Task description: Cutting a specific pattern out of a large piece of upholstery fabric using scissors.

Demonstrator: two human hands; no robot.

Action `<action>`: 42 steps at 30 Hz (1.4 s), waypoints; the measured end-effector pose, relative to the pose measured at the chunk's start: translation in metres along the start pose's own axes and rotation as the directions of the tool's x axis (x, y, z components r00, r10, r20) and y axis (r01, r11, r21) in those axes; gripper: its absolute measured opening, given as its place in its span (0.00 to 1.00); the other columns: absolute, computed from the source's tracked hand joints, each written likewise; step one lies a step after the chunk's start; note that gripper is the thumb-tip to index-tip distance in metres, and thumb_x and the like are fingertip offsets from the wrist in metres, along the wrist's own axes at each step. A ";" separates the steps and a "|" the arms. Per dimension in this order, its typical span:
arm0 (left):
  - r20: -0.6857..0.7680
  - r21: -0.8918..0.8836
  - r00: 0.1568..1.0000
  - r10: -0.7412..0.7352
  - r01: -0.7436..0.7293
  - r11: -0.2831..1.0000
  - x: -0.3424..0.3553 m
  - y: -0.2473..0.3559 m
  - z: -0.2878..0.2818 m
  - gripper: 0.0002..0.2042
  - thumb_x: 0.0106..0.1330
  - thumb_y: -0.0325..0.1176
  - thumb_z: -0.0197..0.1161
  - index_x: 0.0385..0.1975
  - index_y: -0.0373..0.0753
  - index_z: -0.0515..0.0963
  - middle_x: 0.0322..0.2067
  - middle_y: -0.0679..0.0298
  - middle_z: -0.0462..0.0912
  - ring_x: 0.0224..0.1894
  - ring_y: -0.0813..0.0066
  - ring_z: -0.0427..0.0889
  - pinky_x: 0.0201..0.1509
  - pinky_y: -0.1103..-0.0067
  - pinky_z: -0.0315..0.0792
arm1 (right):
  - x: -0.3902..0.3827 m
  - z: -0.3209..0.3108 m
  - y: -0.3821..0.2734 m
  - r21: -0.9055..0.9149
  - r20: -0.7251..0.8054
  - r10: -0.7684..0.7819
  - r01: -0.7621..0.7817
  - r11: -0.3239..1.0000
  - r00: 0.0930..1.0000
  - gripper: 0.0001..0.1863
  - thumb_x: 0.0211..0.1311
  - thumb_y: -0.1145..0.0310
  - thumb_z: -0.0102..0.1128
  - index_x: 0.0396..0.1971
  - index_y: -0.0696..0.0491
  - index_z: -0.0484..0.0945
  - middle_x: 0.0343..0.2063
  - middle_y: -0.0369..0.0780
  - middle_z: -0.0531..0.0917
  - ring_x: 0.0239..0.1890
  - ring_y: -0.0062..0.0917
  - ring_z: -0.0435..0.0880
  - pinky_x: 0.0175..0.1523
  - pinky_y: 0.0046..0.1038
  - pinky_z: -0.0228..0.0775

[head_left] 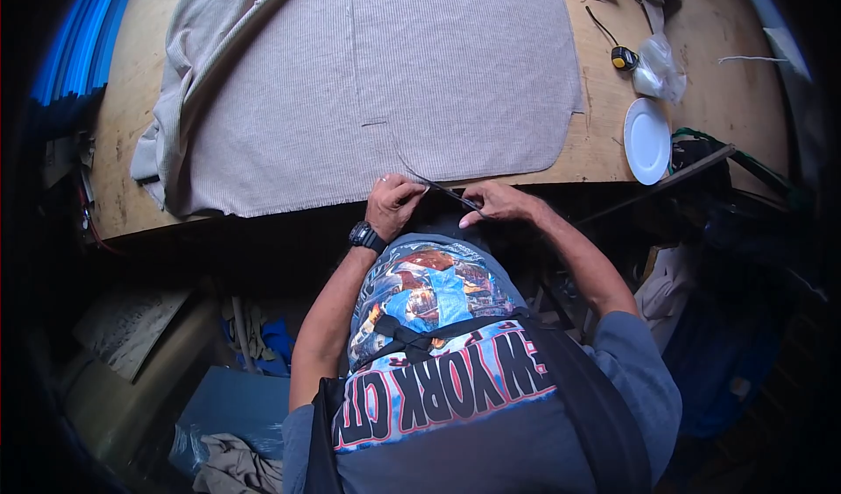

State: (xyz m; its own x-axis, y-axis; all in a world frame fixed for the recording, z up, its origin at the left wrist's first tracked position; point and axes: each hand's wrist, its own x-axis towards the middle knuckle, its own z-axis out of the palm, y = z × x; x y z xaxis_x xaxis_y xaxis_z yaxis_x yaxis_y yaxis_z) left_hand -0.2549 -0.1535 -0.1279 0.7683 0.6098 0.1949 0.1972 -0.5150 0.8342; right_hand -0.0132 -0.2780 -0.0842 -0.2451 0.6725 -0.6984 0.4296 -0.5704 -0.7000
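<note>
A large piece of beige, finely striped cloth [464, 65] lies spread over the wooden table, its near edge at the table's front. At that edge my left hand [394, 203] is closed, thumb and fingers pinching the cloth. Just to its right, my right hand [499, 203] grips dark scissors [447, 193], whose slim blades point up and left onto the cloth, close to my left fingertips. The handles are mostly covered by my right fingers. A short dark line [374, 123] marks the cloth farther in, near a long seam or crease.
On the wooden table [604, 144], to the right, are a white oval plate [648, 142], a yellow-and-black tape measure [624, 58] and a clear plastic bag [659, 69]. Cloth bunches up at the left [188, 65]. A wooden strip [692, 168] juts out at the right edge.
</note>
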 end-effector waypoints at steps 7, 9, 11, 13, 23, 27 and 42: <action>0.002 0.016 1.000 -0.005 0.005 1.000 0.001 0.004 0.002 0.05 0.55 0.27 0.70 0.31 0.40 0.83 0.28 0.65 0.81 0.34 0.64 0.80 0.41 0.71 0.70 | -0.006 0.014 0.002 -0.032 -0.101 -0.021 0.018 0.999 0.995 0.30 0.49 0.45 0.75 0.34 0.61 0.78 0.20 0.36 0.73 0.26 0.22 0.70 0.31 0.28 0.63; 0.011 0.031 1.000 -0.004 0.003 1.000 0.001 0.005 0.000 0.05 0.55 0.27 0.70 0.31 0.40 0.83 0.28 0.64 0.81 0.34 0.64 0.80 0.41 0.71 0.71 | -0.006 0.021 0.002 -0.028 -0.124 -0.054 0.051 0.998 0.991 0.29 0.50 0.46 0.75 0.33 0.60 0.79 0.20 0.35 0.73 0.25 0.21 0.70 0.30 0.27 0.62; 0.012 -0.006 0.999 -0.035 0.035 0.999 0.001 0.007 -0.001 0.05 0.55 0.26 0.70 0.31 0.40 0.83 0.28 0.64 0.81 0.34 0.63 0.79 0.41 0.71 0.71 | -0.003 0.028 0.002 0.031 -0.102 0.011 -0.008 0.999 0.995 0.28 0.50 0.47 0.76 0.33 0.60 0.79 0.20 0.34 0.73 0.25 0.19 0.69 0.30 0.26 0.62; -0.001 -0.016 0.999 -0.041 0.041 0.999 0.000 0.010 -0.001 0.05 0.55 0.26 0.69 0.31 0.39 0.83 0.28 0.63 0.81 0.34 0.63 0.79 0.40 0.71 0.72 | 0.000 0.033 0.003 0.074 -0.111 -0.020 0.028 0.997 0.994 0.27 0.50 0.48 0.76 0.31 0.59 0.78 0.20 0.32 0.71 0.25 0.17 0.68 0.29 0.25 0.60; -0.064 -0.106 0.987 -0.149 0.141 0.984 -0.010 0.016 -0.006 0.06 0.53 0.23 0.70 0.31 0.37 0.83 0.31 0.61 0.82 0.35 0.64 0.82 0.40 0.73 0.75 | 0.016 0.056 -0.002 0.196 -0.219 -0.004 0.049 0.979 0.976 0.31 0.49 0.41 0.74 0.26 0.57 0.78 0.18 0.33 0.71 0.23 0.19 0.69 0.27 0.26 0.61; -0.071 -0.151 0.973 -0.221 0.209 0.966 -0.015 0.017 -0.008 0.05 0.55 0.22 0.69 0.31 0.36 0.82 0.30 0.60 0.83 0.34 0.65 0.83 0.40 0.75 0.75 | 0.015 0.064 -0.002 0.216 -0.277 -0.028 0.090 0.972 0.960 0.24 0.53 0.49 0.75 0.25 0.56 0.77 0.17 0.28 0.68 0.21 0.13 0.65 0.25 0.22 0.56; -0.165 -0.322 0.903 -0.397 0.331 0.887 -0.028 0.015 -0.027 0.03 0.59 0.22 0.68 0.33 0.33 0.82 0.31 0.63 0.83 0.35 0.76 0.82 0.41 0.82 0.75 | 0.027 0.077 -0.022 0.324 -0.345 -0.003 0.122 0.938 0.938 0.24 0.55 0.49 0.73 0.23 0.56 0.76 0.16 0.29 0.70 0.20 0.13 0.67 0.24 0.22 0.59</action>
State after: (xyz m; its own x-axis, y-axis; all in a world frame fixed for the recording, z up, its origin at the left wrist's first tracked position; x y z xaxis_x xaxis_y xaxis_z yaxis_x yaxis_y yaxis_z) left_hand -0.2901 -0.1624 -0.1067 0.5152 0.8542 -0.0701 0.2329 -0.0608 0.9706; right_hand -0.0961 -0.2839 -0.0991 0.0690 0.7954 -0.6021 0.0920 -0.6060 -0.7901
